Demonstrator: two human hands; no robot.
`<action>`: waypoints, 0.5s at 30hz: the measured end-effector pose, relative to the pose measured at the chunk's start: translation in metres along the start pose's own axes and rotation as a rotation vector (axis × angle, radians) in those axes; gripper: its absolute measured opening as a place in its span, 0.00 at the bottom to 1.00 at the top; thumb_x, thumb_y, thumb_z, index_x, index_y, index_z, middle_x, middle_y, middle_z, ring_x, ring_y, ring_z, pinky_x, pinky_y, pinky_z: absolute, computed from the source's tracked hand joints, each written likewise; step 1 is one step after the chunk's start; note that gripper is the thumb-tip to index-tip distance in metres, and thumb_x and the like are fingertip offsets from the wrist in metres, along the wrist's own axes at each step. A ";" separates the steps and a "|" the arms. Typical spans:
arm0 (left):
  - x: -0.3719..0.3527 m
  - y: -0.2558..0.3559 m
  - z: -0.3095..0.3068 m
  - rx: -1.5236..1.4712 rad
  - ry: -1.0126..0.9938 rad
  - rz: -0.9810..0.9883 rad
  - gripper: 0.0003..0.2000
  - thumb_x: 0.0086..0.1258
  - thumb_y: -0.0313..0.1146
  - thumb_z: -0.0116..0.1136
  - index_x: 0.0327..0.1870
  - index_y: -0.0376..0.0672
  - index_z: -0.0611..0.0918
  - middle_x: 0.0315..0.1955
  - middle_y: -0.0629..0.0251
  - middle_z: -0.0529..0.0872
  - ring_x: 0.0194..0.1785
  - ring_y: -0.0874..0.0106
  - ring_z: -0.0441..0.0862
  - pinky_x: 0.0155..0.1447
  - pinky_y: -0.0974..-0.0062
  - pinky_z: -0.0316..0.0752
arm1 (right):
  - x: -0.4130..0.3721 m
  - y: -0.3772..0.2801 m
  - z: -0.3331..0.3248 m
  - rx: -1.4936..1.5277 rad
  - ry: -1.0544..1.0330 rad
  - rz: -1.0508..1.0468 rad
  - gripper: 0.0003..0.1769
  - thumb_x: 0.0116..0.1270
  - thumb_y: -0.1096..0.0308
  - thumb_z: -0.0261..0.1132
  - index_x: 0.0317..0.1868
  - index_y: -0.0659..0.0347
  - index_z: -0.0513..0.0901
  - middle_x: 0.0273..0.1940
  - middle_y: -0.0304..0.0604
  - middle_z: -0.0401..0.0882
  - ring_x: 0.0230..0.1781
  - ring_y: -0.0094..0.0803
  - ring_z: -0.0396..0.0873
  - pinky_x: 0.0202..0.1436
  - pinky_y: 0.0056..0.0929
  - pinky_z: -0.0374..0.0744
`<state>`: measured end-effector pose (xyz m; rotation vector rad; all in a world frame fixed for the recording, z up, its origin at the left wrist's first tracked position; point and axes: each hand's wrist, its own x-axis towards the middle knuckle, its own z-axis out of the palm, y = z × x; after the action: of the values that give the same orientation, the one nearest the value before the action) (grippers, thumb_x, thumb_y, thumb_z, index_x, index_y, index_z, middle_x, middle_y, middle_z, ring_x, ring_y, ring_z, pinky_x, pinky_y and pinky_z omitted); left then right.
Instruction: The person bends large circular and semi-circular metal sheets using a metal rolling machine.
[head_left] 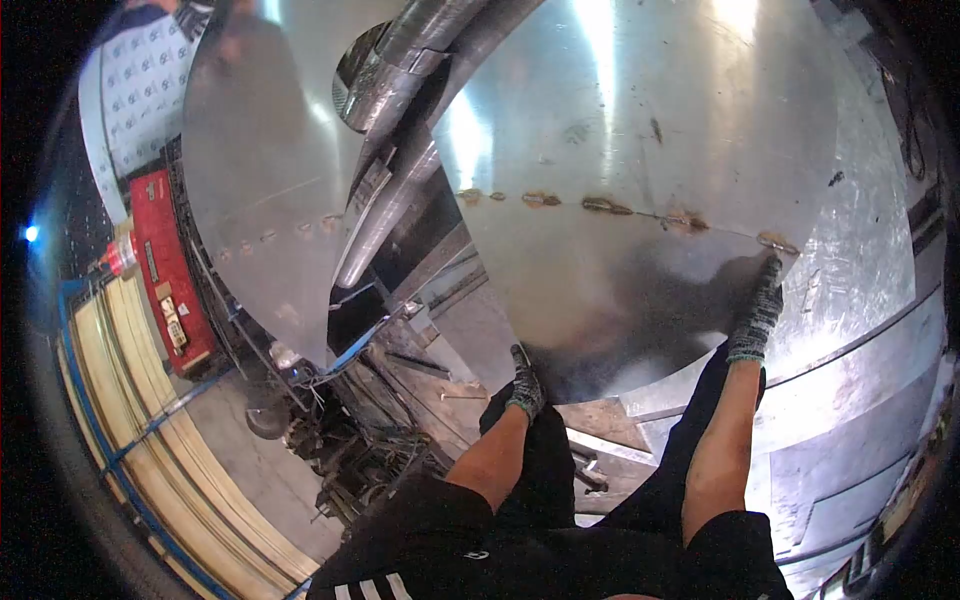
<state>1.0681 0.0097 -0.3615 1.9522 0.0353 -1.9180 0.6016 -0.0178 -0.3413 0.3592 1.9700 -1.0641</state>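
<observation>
A large grey metal sheet (600, 290) with a row of brown-edged weld spots (607, 206) lies in front of me. My left hand (526, 384), in a grey knit glove, grips the sheet's near left edge, thumb up and the other fingers mostly hidden. At the right edge my right hand (757, 312), gloved alike, holds the sheet just below the last weld spot; its fingers beneath are hidden. Shiny metal rollers (400, 170) run slantwise along the sheet's left side. Beyond them stands another curved sheet part (270, 180), also with weld marks.
At the left are a red toolbox-like case (165, 270) and long pale boards (180, 430) in a blue frame. Dark machine parts (370, 450) sit low by my left side. Metal plates (850, 400) lie at the right. A gloved hand (193, 18) shows at top left.
</observation>
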 end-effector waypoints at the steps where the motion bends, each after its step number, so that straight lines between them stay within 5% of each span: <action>1: 0.000 0.000 0.004 0.011 -0.004 -0.003 0.49 0.61 0.79 0.33 0.76 0.48 0.58 0.73 0.58 0.60 0.73 0.52 0.58 0.75 0.49 0.51 | 0.002 -0.004 -0.004 -0.124 0.053 0.008 0.37 0.73 0.39 0.51 0.59 0.67 0.77 0.53 0.50 0.81 0.48 0.36 0.78 0.53 0.36 0.75; 3: -0.009 0.007 0.024 -0.090 0.169 -0.074 0.45 0.63 0.76 0.37 0.72 0.48 0.66 0.69 0.63 0.69 0.69 0.58 0.66 0.73 0.56 0.58 | 0.046 0.060 -0.017 -0.286 0.078 -0.361 0.32 0.74 0.44 0.52 0.60 0.66 0.77 0.54 0.54 0.80 0.49 0.41 0.80 0.53 0.38 0.76; 4: -0.006 0.006 0.021 -0.081 0.169 -0.077 0.45 0.63 0.76 0.37 0.72 0.48 0.66 0.69 0.63 0.69 0.69 0.58 0.66 0.73 0.56 0.58 | 0.053 0.070 -0.019 -0.624 0.169 -0.596 0.31 0.74 0.46 0.53 0.60 0.66 0.76 0.53 0.55 0.80 0.49 0.44 0.80 0.53 0.38 0.76; 7: -0.007 0.007 0.014 -0.149 0.082 -0.171 0.47 0.63 0.77 0.36 0.73 0.48 0.64 0.70 0.62 0.68 0.70 0.57 0.64 0.74 0.54 0.57 | 0.038 0.054 -0.012 -0.397 0.117 -0.396 0.26 0.74 0.52 0.55 0.60 0.64 0.76 0.48 0.58 0.81 0.49 0.50 0.80 0.50 0.42 0.76; 10: -0.024 0.010 0.029 -0.064 0.118 -0.103 0.48 0.61 0.78 0.36 0.74 0.48 0.63 0.71 0.62 0.67 0.70 0.57 0.64 0.74 0.53 0.57 | 0.035 0.051 -0.015 -0.437 0.065 -0.564 0.26 0.75 0.52 0.54 0.60 0.66 0.75 0.50 0.58 0.81 0.50 0.50 0.79 0.50 0.42 0.77; 13: -0.029 0.009 0.033 -0.091 0.124 -0.088 0.50 0.58 0.80 0.37 0.74 0.48 0.62 0.71 0.62 0.66 0.70 0.57 0.65 0.73 0.53 0.58 | 0.024 0.030 -0.013 -0.322 0.078 -0.405 0.29 0.73 0.49 0.56 0.58 0.69 0.75 0.50 0.57 0.81 0.49 0.48 0.80 0.51 0.41 0.77; 15: -0.031 0.010 0.030 -0.043 0.109 -0.134 0.52 0.56 0.81 0.39 0.74 0.48 0.62 0.71 0.62 0.66 0.70 0.58 0.64 0.73 0.54 0.59 | 0.033 0.031 -0.011 -0.424 0.122 -0.115 0.33 0.71 0.46 0.59 0.58 0.71 0.75 0.50 0.54 0.81 0.48 0.44 0.80 0.52 0.38 0.76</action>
<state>1.0410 -0.0007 -0.3284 2.0706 0.2424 -1.8732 0.5943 0.0048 -0.3811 0.0814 2.2827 -0.6777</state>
